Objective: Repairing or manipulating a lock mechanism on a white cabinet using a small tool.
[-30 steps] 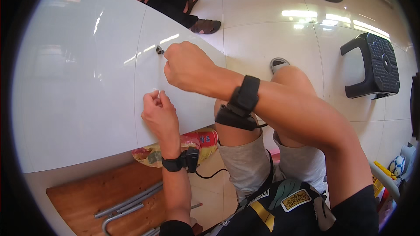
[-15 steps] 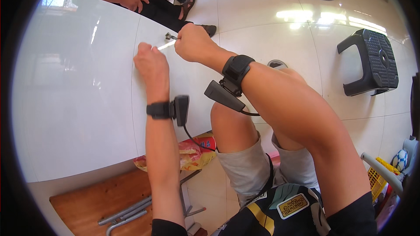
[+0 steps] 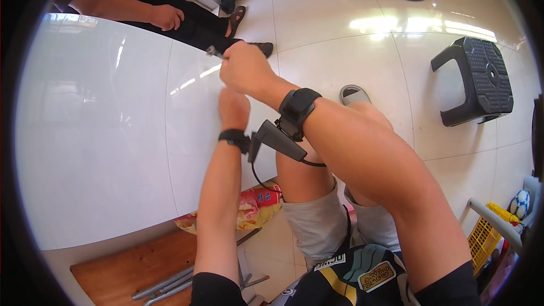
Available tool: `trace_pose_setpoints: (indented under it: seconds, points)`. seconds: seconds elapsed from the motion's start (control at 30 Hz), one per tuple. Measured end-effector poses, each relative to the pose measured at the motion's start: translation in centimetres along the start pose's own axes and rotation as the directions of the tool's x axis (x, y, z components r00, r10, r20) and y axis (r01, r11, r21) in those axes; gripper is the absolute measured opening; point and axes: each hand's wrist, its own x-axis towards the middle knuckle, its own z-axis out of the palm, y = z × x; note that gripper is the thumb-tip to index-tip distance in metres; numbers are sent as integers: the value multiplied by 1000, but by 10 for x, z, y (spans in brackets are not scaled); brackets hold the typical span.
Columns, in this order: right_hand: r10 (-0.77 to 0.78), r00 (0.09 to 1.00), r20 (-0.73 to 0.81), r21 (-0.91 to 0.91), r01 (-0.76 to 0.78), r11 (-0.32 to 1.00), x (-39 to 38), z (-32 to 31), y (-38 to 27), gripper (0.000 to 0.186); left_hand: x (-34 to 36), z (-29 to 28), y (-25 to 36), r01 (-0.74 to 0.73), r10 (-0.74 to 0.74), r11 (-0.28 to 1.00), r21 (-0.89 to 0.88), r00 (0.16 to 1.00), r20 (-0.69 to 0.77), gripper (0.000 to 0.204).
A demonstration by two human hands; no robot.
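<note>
My right hand [image 3: 245, 69] is closed around a small metal tool [image 3: 213, 51]. Only the tool's shiny head and a bit of thin shank stick out past the fingers, so its kind does not show. Just below it, over the edge of the glossy white table [image 3: 102, 136], is my left hand [image 3: 233, 109]. Its fingers look curled, with the tips out of sight near my right hand, and whatever it may hold is hidden. A black strap with a dark device is on each wrist.
Across the table sits another person, one hand [image 3: 167, 18] resting on dark trousers. A black plastic stool [image 3: 490, 76] stands on the tiled floor at right. Under the table edge lie a red and yellow bag [image 3: 255, 204] and a brown wooden board [image 3: 119, 260] with metal tubes.
My left hand has moved right and nearer to me, coming close beneath my right hand. The right hand has lowered slightly, still holding the metal tool. The view has shifted a little.
</note>
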Motion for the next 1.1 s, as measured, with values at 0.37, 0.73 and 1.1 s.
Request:
trace_pose_setpoints:
  seconds: [0.37,0.73,1.1]
  points:
    - [-244,933,265,-112,281,953,-55,13,-37,16,-102,-108,68,359,-428,900,248,839,335,9]
    - [-347,850,397,-51,398,916,-140,13,-47,18,-137,-170,98,310,-314,949,57,921,230,8]
    - [-451,796,405,34,480,877,-172,14,-52,13,-170,-173,119,282,-280,957,-72,959,29,13]
